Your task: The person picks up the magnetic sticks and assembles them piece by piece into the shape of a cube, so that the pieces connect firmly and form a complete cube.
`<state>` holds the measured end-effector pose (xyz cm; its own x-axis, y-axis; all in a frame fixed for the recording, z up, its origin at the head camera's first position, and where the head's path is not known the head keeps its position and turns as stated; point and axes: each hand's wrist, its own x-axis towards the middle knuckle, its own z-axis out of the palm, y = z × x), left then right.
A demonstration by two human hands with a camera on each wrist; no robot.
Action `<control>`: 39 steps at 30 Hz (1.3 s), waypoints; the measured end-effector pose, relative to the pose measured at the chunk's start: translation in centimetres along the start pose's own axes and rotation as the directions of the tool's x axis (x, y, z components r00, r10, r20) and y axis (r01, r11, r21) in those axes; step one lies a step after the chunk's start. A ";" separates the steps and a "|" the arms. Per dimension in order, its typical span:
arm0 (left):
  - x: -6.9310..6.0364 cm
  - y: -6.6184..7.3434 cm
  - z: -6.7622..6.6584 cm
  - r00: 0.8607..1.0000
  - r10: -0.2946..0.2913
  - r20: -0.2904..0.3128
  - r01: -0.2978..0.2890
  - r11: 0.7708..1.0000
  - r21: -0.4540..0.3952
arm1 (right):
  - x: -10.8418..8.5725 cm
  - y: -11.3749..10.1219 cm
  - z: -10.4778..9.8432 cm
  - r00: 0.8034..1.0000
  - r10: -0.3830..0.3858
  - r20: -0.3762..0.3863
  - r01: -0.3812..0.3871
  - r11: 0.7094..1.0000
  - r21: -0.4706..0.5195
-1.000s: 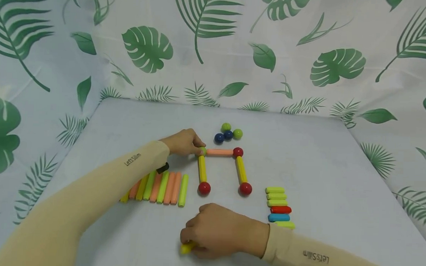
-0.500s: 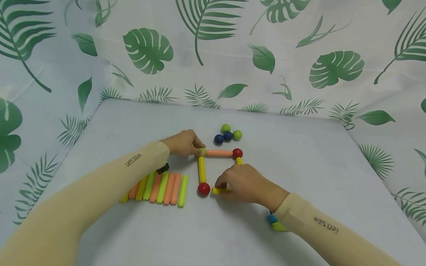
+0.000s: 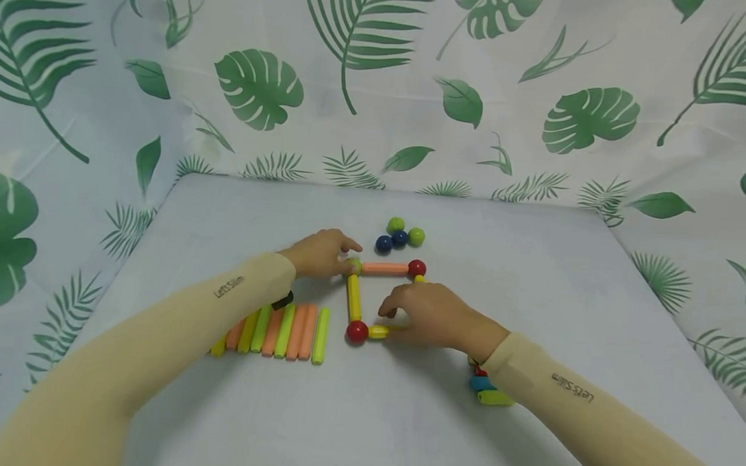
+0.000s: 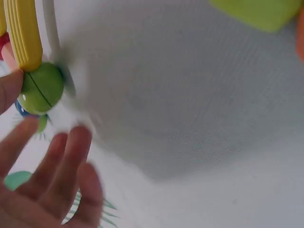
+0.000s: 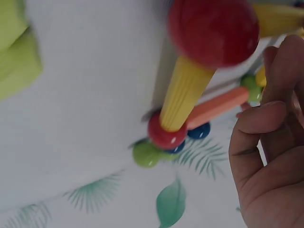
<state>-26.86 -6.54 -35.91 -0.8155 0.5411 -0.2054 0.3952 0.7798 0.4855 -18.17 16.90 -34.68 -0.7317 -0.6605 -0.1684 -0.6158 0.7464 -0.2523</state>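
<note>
My left hand (image 3: 319,253) has its thumb against the green ball (image 3: 354,266) at the frame's back left corner; its fingers are spread off the ball (image 4: 42,90) in the left wrist view. A salmon rod (image 3: 384,268) joins that ball to a red ball (image 3: 417,268). A yellow rod (image 3: 354,297) runs forward to another red ball (image 3: 357,331). From there a second yellow rod (image 3: 378,332) points right, beneath my right hand (image 3: 434,317), whose fingers are loosely bent and parted. The near right red ball (image 5: 213,31) shows in the right wrist view.
Blue and green balls (image 3: 399,238) sit behind the frame. Several salmon, yellow and green rods (image 3: 288,329) lie in a row at left, partly under the left arm. Short rods (image 3: 495,398) lie at right, some hidden by the right sleeve. Patterned cloth (image 3: 378,89) stands behind.
My right hand has brought a yellow rod from the near side to the gap between the front red balls, and its fingers have loosened. The left fingers have lifted while the thumb stays.
</note>
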 end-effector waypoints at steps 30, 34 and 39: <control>-2.3 6.9 3.7 0.957 0.260 0.129 -0.287 0.916 0.279 | -3.5 3.2 -0.8 0.970 0.215 0.117 -0.217 0.976 0.005; -2.2 5.8 1.8 0.984 0.166 0.070 -0.180 0.939 0.292 | -3.5 3.3 -0.8 0.953 0.259 0.155 -0.264 0.964 0.013; -2.6 4.5 0.5 0.982 0.000 0.190 -0.036 0.981 0.188 | -3.3 3.4 -1.0 0.941 0.284 0.185 -0.293 0.956 0.018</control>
<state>-22.71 -4.29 -33.59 -0.7202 0.5908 -0.3636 0.4970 0.8051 0.3237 -18.09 21.70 -33.97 -0.8095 -0.4241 -0.4060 -0.3693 0.9054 -0.2094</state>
